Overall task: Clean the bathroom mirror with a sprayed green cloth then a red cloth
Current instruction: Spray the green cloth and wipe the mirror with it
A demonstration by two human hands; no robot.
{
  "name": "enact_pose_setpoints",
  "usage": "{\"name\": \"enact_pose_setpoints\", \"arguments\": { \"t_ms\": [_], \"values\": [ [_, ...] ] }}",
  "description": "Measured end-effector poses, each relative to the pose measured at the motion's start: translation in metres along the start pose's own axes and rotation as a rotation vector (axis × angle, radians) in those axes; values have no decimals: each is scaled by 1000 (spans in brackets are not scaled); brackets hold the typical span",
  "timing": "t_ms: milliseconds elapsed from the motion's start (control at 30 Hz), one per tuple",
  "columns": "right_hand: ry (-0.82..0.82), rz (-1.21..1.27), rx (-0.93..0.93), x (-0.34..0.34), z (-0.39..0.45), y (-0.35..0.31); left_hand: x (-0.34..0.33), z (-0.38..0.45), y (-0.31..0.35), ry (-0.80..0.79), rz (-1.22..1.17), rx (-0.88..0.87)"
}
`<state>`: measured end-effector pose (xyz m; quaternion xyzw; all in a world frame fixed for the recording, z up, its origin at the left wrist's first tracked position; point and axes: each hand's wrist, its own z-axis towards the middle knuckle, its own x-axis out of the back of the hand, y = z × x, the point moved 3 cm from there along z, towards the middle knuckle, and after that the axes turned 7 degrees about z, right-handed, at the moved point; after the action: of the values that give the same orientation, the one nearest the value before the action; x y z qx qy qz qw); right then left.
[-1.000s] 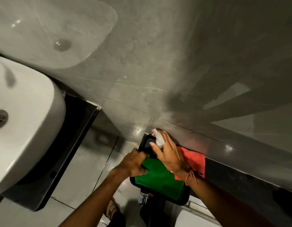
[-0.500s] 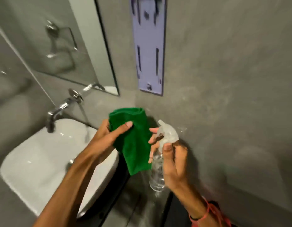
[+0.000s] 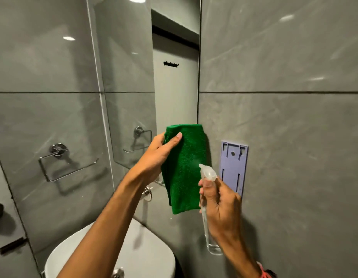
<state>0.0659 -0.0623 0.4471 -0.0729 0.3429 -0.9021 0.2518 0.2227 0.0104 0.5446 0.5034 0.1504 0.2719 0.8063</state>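
Green cloth (image 3: 184, 169) hangs folded, long side up-down, middle of view, in front of mirror's (image 3: 154, 87) bottom corner. Left hand (image 3: 154, 155) pinches cloth's top edge, thumb on front. Right hand (image 3: 220, 205) wraps tight round clear spray bottle (image 3: 209, 173), 1 finger on trigger. Nozzle points to 10 o'clock, straight at cloth, just beside it. Cloth sits at 11 o'clock from right hand. Sink (image 3: 150, 257) below at 6 o'clock. Red cloth not seen.
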Motion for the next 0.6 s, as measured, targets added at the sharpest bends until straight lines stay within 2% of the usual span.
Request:
{"name": "enact_pose_setpoints", "arguments": {
  "t_ms": [133,400,500,600],
  "values": [
    [29,-13,65,6,-8,-3,1,-3,10,-15,16,-10],
    [-28,-137,21,36,-70,11,-12,-16,3,-21,-12,8],
    [-64,-233,-52,54,-107,27,-22,-23,-6,-29,-19,40],
    [-30,-232,-170,80,-150,47,-32,-31,-18,-23,-27,69]
  ]
}}
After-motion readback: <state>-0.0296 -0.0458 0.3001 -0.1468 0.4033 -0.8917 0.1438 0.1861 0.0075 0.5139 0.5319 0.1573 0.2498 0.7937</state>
